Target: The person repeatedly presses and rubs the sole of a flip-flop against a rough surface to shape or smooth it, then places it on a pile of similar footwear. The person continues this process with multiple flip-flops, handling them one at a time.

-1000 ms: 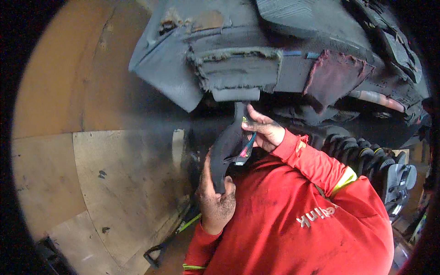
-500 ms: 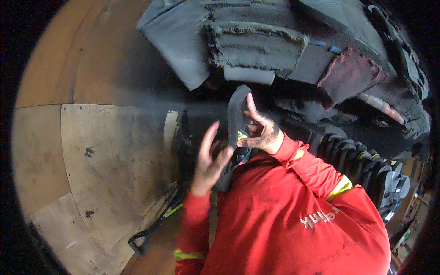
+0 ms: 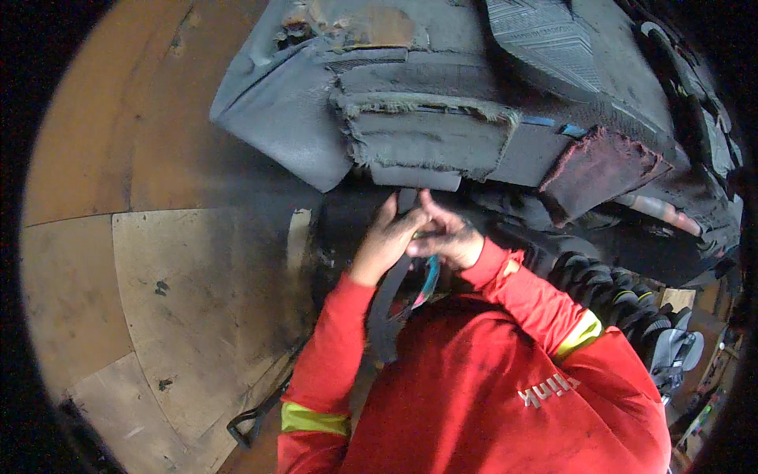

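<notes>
Between my hands is a flip-flop with a dark sole (image 3: 384,308), seen edge-on, its length running down toward my chest. A patterned strap with teal and pink (image 3: 429,282) shows on its right side. My left hand (image 3: 388,243) is closed over the upper part of the sole from the left. From the right, my right hand (image 3: 448,239) grips the same upper end, its thumb and fingers bent toward the left hand. The fingers of both hands partly hide that end. Just beyond them hangs the lower edge of a dusty, cloth-covered bench (image 3: 430,134).
A grey patterned sole (image 3: 545,47) lies on top of the dusty bench. A maroon cloth (image 3: 596,170) hangs off its front. At right stands a row of dark flip-flops (image 3: 620,296), with a grey one (image 3: 675,351) at its near end. Wooden boards (image 3: 213,316) cover the left side.
My left hand, apart from the flip-flop and blurred before, has moved up and right and closed on it. The flip-flop's upper end is lower in view. The bench shows more of its top.
</notes>
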Tool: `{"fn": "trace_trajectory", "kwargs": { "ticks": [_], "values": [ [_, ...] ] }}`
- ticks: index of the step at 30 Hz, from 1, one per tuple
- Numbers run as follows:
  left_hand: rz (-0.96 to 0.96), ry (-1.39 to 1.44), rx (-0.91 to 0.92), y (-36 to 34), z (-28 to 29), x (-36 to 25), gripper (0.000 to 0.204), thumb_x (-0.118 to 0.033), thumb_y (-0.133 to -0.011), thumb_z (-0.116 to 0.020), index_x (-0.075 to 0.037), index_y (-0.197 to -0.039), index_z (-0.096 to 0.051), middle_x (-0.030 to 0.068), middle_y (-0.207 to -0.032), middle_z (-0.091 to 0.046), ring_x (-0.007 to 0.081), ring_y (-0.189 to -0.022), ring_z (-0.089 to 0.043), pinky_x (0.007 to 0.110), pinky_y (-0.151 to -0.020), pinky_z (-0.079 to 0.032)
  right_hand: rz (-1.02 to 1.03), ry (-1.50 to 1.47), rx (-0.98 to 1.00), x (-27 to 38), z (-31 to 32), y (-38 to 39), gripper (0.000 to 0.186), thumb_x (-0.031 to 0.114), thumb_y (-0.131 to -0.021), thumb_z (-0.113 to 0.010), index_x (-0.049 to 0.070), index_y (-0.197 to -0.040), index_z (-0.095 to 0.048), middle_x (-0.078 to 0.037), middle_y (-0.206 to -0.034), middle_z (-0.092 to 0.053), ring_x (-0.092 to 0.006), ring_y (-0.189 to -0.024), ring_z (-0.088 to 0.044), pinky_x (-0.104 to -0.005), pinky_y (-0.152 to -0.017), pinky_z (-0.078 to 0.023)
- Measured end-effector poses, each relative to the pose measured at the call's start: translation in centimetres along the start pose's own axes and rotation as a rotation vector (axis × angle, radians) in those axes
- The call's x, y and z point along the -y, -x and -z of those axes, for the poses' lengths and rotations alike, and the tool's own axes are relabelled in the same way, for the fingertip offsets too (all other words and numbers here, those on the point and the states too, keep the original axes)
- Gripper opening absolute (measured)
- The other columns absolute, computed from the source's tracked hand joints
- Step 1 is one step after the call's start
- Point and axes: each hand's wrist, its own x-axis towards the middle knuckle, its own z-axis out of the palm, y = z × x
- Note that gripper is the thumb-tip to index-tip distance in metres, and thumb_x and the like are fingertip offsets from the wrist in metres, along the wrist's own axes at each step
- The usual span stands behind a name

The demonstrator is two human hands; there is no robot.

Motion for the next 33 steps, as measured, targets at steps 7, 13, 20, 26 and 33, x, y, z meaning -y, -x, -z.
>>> {"fn": "trace_trajectory", "kwargs": {
  "ticks": [7, 13, 20, 26, 33],
  "values": [
    [0.038, 0.315, -0.015, -1.2, -1.7, 2.5, 0.046, -0.012, -0.086, -0.064, -0.001, -0.129, -0.053, 0.0076, -0.115, -0.061, 0.0125, -0.095, -0.058, 0.03, -0.082, -0.05, 0.12, 0.214, -0.076, 0.7, 1.9, 0.0, 0.072, -0.001, -0.081, -0.077, 0.005, -0.142, -0.041, -0.005, -0.106, -0.066, -0.0156, -0.093, -0.066, -0.0314, -0.081, -0.058],
    [-0.157, 0.542, -0.224, 2.7, -4.2, 3.0, 0.056, -0.014, -0.092, -0.07, -0.003, -0.142, -0.048, 0.0078, -0.134, -0.059, 0.0162, -0.116, -0.059, 0.029, -0.096, -0.047, 0.585, 1.184, -0.311, -3.8, 0.4, 1.6, 0.109, 0.016, -0.064, -0.089, 0.007, -0.155, -0.028, -0.025, -0.157, -0.028, -0.0374, -0.145, -0.033, -0.0388, -0.114, -0.036],
    [-0.043, -0.324, -0.465, 3.0, -3.0, -1.4, 0.032, -0.028, -0.096, -0.066, -0.002, -0.115, -0.068, 0.0168, -0.103, -0.073, 0.0286, -0.096, -0.072, 0.034, -0.082, -0.054, 0.5, 0.96, -0.096, -2.4, -1.4, 0.8, 0.088, 0.012, -0.069, -0.089, 0.002, -0.144, -0.045, -0.016, -0.143, -0.051, -0.0293, -0.134, -0.048, -0.0381, -0.111, -0.04],
    [0.07, -0.462, -0.411, 1.7, -1.8, -1.6, 0.032, -0.029, -0.093, -0.065, -0.002, -0.109, -0.069, 0.0217, -0.095, -0.072, 0.0385, -0.09, -0.07, 0.044, -0.076, -0.055, 0.137, 0.267, 0.049, -1.0, -2.1, 0.4, 0.078, -0.001, -0.073, -0.083, 0.003, -0.142, -0.047, -0.01, -0.132, -0.059, -0.0209, -0.123, -0.054, -0.0368, -0.106, -0.044],
    [0.227, -0.476, -0.461, -1.5, -3.7, -0.8, 0.046, -0.035, -0.09, -0.067, 0.009, -0.105, -0.063, 0.0306, -0.092, -0.068, 0.0468, -0.088, -0.067, 0.049, -0.075, -0.053, 0.022, 0.223, 0.011, 0.5, 1.7, -0.7, 0.074, -0.009, -0.076, -0.077, 0.004, -0.142, -0.046, -0.008, -0.128, -0.061, -0.0177, -0.117, -0.058, -0.0366, -0.103, -0.048]
  ]
}}
